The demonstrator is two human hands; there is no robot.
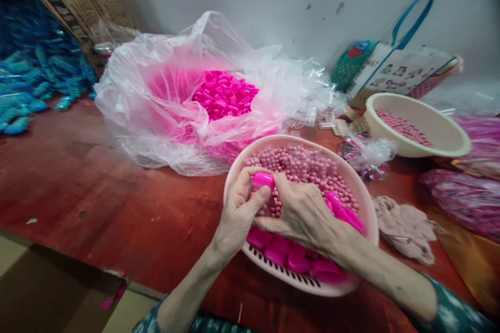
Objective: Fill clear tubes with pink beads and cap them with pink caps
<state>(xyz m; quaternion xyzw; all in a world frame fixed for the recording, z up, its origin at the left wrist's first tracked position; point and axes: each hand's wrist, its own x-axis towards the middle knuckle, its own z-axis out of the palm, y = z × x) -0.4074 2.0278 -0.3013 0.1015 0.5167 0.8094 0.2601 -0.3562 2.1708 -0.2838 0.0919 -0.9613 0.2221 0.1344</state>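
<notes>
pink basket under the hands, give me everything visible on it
The pink basket is round and shallow, looks like plastic, with a smooth rim and a row of slots in its near wall. It sits flat on the red table, in front of the clear bag of pink pieces. Inside lie small pink beads at the back and glossy magenta capsules at the front. The left hand and right hand work over it, holding one magenta capsule between their fingers.
</notes>
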